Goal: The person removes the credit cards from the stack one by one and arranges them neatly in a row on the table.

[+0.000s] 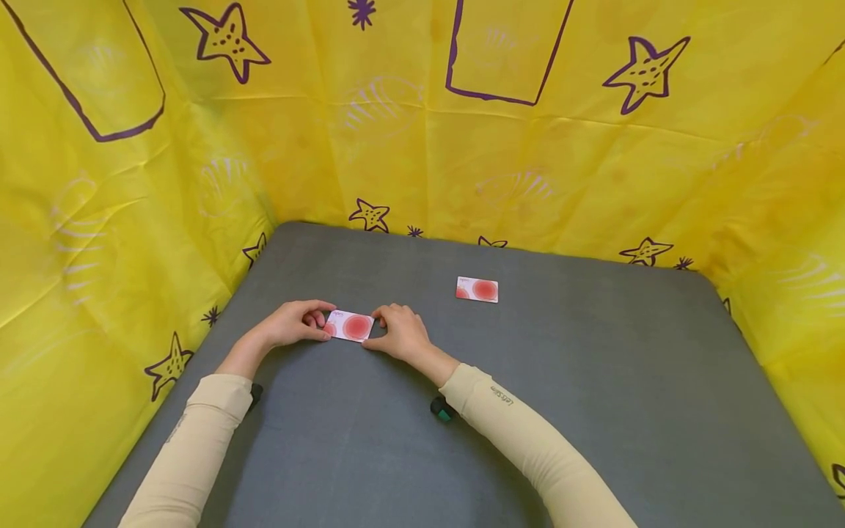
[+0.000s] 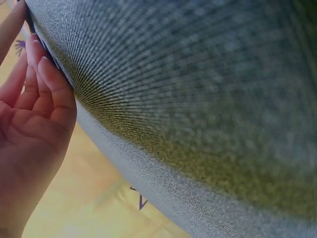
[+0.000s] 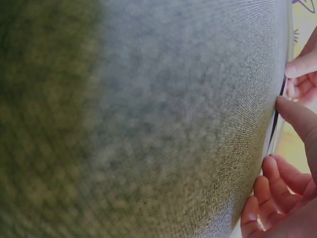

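Note:
A white card [image 1: 350, 325] with red circles lies face up, low over the grey table, left of the middle in the head view. My left hand [image 1: 295, 323] grips its left end between thumb and fingers. At the opposite end my right hand [image 1: 404, 331] pinches the card, thumb on the near edge and fingers on the far edge. From the right wrist the card shows only as a thin dark line close to the cloth. A second card [image 1: 477, 290] of the same print lies farther back and to the right, apart from both hands.
Grey cloth covers the table [image 1: 594, 381]. Yellow curtains [image 1: 409, 147] with purple starfish drawings stand at the back and both sides. Dark wrist devices [image 1: 443, 408] sit under the beige sleeves [image 1: 528, 440].

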Demonstrator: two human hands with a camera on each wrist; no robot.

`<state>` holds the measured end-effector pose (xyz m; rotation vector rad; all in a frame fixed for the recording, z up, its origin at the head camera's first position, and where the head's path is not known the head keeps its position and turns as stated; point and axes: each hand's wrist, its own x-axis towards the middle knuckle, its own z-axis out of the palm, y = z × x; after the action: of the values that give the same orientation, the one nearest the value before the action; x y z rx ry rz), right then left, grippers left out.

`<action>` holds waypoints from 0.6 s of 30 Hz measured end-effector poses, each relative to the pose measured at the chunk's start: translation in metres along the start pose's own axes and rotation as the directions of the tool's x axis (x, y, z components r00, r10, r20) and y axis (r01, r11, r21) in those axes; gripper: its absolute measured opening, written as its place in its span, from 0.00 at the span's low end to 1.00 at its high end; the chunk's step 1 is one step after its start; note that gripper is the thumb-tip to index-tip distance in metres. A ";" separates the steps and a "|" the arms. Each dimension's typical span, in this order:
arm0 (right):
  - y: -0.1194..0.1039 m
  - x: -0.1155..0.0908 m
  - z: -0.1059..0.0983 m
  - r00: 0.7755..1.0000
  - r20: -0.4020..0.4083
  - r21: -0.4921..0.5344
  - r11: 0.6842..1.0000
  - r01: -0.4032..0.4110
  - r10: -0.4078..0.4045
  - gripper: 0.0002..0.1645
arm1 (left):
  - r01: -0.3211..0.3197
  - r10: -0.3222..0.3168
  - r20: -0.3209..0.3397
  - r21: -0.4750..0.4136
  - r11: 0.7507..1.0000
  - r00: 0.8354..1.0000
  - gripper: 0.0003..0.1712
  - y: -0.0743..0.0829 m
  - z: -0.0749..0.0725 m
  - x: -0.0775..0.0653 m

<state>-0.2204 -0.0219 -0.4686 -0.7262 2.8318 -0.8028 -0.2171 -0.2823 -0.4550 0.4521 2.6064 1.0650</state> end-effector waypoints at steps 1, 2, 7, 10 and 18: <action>0.000 0.000 0.000 1.000 -0.001 0.000 1.000 0.003 -0.003 0.32 | 0.003 -0.003 -0.001 0.001 1.000 1.000 0.33 0.000 0.000 0.000; 0.001 0.000 0.000 1.000 -0.002 0.001 1.000 0.006 -0.006 0.32 | 0.006 -0.006 -0.001 0.000 1.000 1.000 0.34 0.000 0.000 0.000; 0.002 0.001 0.000 1.000 -0.005 -0.008 1.000 0.016 -0.016 0.33 | 0.012 -0.012 0.000 -0.013 1.000 1.000 0.35 0.002 0.000 0.000; 0.002 0.001 0.001 1.000 -0.005 -0.009 1.000 0.020 -0.020 0.33 | 0.025 -0.025 0.001 -0.019 0.999 1.000 0.35 0.003 0.000 -0.001; 0.004 0.001 0.001 1.000 -0.002 -0.003 1.000 0.025 -0.025 0.33 | 0.048 -0.048 -0.004 -0.025 0.999 0.999 0.33 0.005 0.002 -0.003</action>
<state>-0.2223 -0.0200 -0.4716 -0.7635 2.8318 -0.8044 -0.2133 -0.2791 -0.4523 0.3797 2.5914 1.0827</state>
